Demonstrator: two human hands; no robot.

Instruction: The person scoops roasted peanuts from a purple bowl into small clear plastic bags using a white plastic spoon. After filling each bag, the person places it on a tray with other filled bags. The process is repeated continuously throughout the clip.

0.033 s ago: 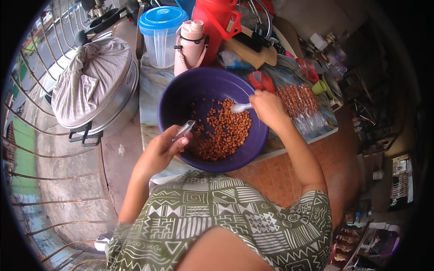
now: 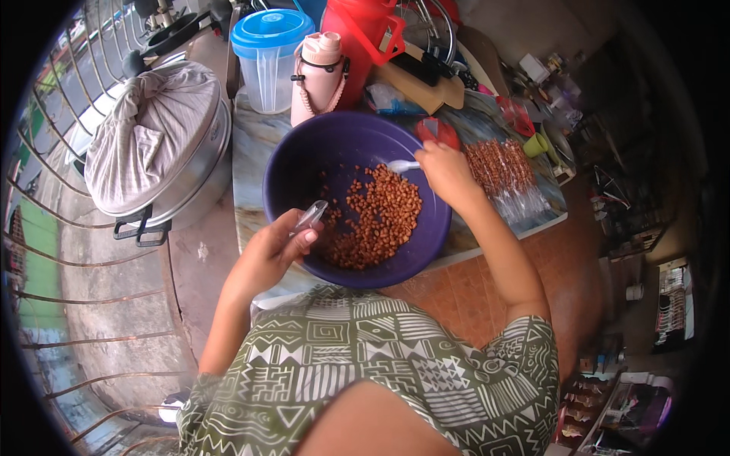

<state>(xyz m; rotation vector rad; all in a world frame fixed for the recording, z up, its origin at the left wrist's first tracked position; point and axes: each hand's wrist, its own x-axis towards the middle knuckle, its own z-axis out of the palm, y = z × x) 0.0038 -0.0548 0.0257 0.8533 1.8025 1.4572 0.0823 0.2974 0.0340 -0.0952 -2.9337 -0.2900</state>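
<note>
A deep purple basin (image 2: 342,137) holds a heap of reddish-brown nuts (image 2: 384,209), thickest toward its right and near side. My right hand (image 2: 449,173), over the basin's right rim, is closed round the handle of a white plastic spoon (image 2: 398,165). The spoon's bowl touches the far edge of the nuts. At the basin's left rim, my left hand (image 2: 275,245) pinches a narrow clear plastic bag (image 2: 312,215) between thumb and fingers, its mouth pointing over the basin. I cannot tell whether the bag has anything in it.
Filled clear packets (image 2: 502,171) of nuts lie in a row right of the basin, beside a red plastic packet (image 2: 437,133). Behind stand a pink bottle (image 2: 318,80), a blue-lidded pitcher (image 2: 272,64) and a red jug (image 2: 357,38). A cloth-covered pot (image 2: 160,144) is at left.
My right hand and the spoon have shifted slightly away from me and to the left. My left hand keeps its pinch on the bag.
</note>
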